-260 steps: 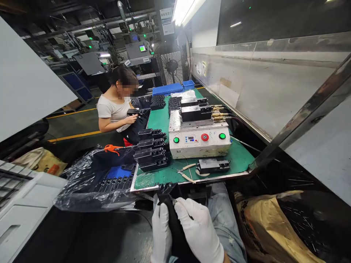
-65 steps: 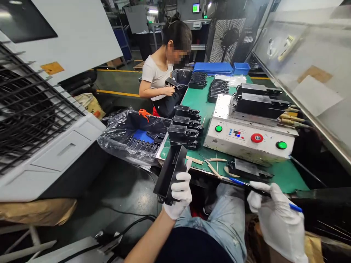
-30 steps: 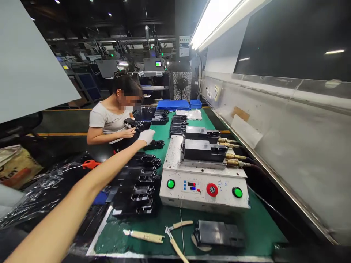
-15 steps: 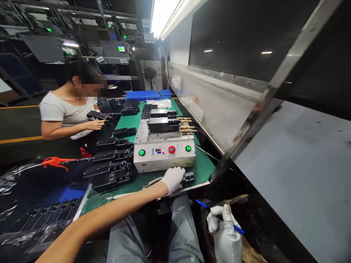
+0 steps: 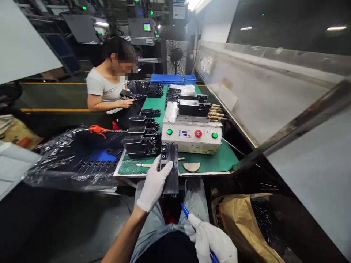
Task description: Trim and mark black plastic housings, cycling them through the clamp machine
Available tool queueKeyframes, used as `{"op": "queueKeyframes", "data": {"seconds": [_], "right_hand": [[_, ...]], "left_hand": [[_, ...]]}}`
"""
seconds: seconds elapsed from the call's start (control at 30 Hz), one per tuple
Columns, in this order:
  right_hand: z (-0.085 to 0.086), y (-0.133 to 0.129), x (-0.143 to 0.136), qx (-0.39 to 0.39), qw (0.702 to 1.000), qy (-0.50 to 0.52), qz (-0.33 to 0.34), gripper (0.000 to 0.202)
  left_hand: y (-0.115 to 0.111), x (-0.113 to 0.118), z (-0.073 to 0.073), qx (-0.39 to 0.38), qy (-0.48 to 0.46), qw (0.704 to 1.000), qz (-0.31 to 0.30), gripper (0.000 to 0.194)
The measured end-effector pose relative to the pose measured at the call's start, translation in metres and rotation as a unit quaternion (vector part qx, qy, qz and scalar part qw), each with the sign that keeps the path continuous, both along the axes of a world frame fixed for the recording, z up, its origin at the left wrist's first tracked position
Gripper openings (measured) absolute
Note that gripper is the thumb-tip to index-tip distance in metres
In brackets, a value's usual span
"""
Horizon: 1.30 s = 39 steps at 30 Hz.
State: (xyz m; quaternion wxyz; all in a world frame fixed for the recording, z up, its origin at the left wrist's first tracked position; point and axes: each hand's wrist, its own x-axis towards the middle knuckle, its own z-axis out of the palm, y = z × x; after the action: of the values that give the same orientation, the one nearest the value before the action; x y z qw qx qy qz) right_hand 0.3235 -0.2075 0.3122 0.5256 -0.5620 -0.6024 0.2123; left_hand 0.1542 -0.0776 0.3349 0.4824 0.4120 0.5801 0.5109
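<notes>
One black housing (image 5: 172,170) stands up from your left hand (image 5: 155,182), fingers clamping it before the tabletop (image 5: 219,157); your right hand (image 5: 210,235) pinches a blue pen (image 5: 185,210), apparently just below.

Bare green worktop (image 5: 216,160) opens right of the wooden half-disc (image 5: 191,167); the white control box (image 5: 192,136) blocks my straight way forward, stacked black parts (image 5: 139,143) my left.

The left hand (image 5: 153,182) has lifted the black housing (image 5: 172,175) off the table (image 5: 216,160).
</notes>
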Motion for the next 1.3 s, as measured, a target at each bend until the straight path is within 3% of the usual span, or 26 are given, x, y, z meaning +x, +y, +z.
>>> {"op": "queueKeyframes", "data": {"seconds": [0.1,0.2,0.43,0.6,0.77,0.83,0.9,0.97,1.03,1.1,1.2,1.3], "right_hand": [[-0.005,0.013,-0.016,0.039,0.998,-0.038,0.044,0.027],[-0.008,0.023,-0.028,0.058,0.994,-0.063,0.073,0.030],[-0.017,0.022,-0.035,0.088,0.989,-0.069,0.096,0.029],[-0.013,0.030,-0.050,0.156,0.971,-0.097,0.154,0.031],[-0.009,0.039,-0.059,0.157,0.961,-0.135,0.185,0.027],[-0.012,0.037,-0.058,0.153,0.960,-0.134,0.194,0.026],[-0.017,0.032,-0.054,0.138,0.968,-0.106,0.184,0.027],[-0.020,0.028,-0.052,0.098,0.981,-0.037,0.163,0.029],[-0.019,0.025,-0.053,0.047,0.987,0.051,0.145,0.031],[-0.014,0.025,-0.057,0.011,0.982,0.128,0.138,0.032],[-0.004,0.029,-0.066,-0.002,0.972,0.183,0.145,0.031],[0.001,0.033,-0.072,0.001,0.970,0.186,0.158,0.030]], "left_hand": [[-0.005,-0.016,0.000,-0.002,0.013,0.999,0.042,0.060],[-0.007,-0.024,0.003,0.001,-0.002,0.999,0.047,0.065],[-0.002,-0.030,0.002,-0.003,0.006,0.998,0.068,0.069],[-0.002,-0.031,-0.002,0.024,-0.002,0.998,0.059,0.065],[-0.004,-0.035,-0.005,0.013,-0.006,0.995,0.097,0.067],[-0.005,-0.039,-0.005,0.010,-0.024,0.993,0.112,0.064],[-0.004,-0.045,-0.003,0.003,-0.105,0.988,0.117,0.058],[-0.004,-0.051,0.000,-0.039,-0.260,0.959,0.103,0.054],[-0.004,-0.056,0.002,-0.075,-0.416,0.905,0.045,0.056],[-0.005,-0.058,0.004,-0.053,-0.518,0.853,-0.021,0.053],[-0.008,-0.055,0.004,0.016,-0.579,0.813,-0.053,0.044],[-0.011,-0.050,0.002,0.026,-0.588,0.807,-0.049,0.045]]}}
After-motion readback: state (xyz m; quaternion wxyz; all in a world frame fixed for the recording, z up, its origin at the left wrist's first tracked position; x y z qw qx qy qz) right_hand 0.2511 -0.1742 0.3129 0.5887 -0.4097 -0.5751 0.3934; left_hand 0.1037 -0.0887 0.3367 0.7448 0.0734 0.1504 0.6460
